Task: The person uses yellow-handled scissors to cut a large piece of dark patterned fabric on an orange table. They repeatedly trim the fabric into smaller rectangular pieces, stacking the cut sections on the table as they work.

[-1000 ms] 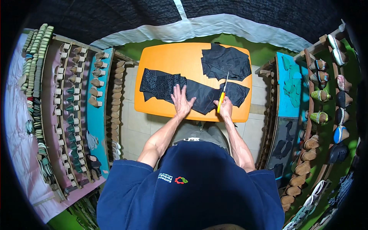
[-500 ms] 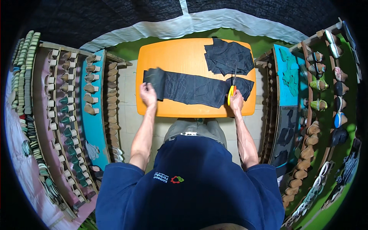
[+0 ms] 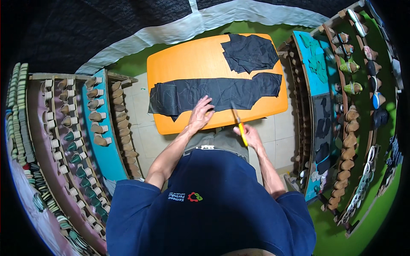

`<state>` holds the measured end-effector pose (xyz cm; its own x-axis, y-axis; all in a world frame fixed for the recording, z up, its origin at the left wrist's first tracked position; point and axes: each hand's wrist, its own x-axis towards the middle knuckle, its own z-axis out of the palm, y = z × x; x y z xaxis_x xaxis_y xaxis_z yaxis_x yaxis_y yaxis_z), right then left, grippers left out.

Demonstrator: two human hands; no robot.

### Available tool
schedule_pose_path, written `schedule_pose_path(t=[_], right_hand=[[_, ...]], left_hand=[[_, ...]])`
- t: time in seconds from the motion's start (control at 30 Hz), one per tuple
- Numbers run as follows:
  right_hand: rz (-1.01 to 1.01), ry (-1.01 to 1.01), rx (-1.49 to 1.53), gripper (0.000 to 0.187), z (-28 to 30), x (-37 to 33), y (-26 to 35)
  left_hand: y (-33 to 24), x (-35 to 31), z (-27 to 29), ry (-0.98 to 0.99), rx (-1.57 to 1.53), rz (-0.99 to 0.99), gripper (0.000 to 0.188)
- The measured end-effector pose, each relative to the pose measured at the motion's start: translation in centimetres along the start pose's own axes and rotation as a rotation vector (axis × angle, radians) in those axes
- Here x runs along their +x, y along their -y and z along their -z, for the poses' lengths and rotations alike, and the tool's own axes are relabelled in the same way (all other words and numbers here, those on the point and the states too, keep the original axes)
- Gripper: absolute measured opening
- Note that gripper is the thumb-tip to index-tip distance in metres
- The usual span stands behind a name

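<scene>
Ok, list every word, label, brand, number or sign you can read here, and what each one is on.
Navy shirt: white lettering beside a red and green emblem; I won't copy out the wording, and its smaller line is too small to read.
Yellow-handled scissors: no lettering that I can make out.
Black cloth: no words that I can make out.
Shoes at the right: too small to tell.

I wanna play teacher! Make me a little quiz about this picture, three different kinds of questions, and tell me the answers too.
1. Which hand holds the scissors with yellow handles?
2. True or false: the table is blue.
3. Fill in: The left hand is over the near edge of the long dark ____.

Key:
1. The right hand.
2. False; it is orange.
3. Fabric.
</scene>
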<state>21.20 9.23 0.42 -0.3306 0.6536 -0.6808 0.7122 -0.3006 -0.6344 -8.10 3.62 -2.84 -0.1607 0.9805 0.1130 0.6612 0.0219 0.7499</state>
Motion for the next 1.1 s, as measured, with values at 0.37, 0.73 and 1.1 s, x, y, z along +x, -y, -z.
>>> schedule_pose_path(t=[0.37,0.73,1.1], right_hand=[[-0.159,0.208,0.28,0.065,-3.9,-1.4,2.6],[-0.225,0.197,0.392,0.075,-4.5,-1.0,4.7],[-0.17,0.158,0.31,0.073,-4.9,-0.1,3.7]], left_hand=[[-0.6,0.5,-3.1,0.099,0.003,0.065,0.036],[-1.3,0.5,-3.6,0.004,0.01,0.069,0.017],[-1.3,0.4,-3.8,-0.008,0.027,0.062,0.015]])
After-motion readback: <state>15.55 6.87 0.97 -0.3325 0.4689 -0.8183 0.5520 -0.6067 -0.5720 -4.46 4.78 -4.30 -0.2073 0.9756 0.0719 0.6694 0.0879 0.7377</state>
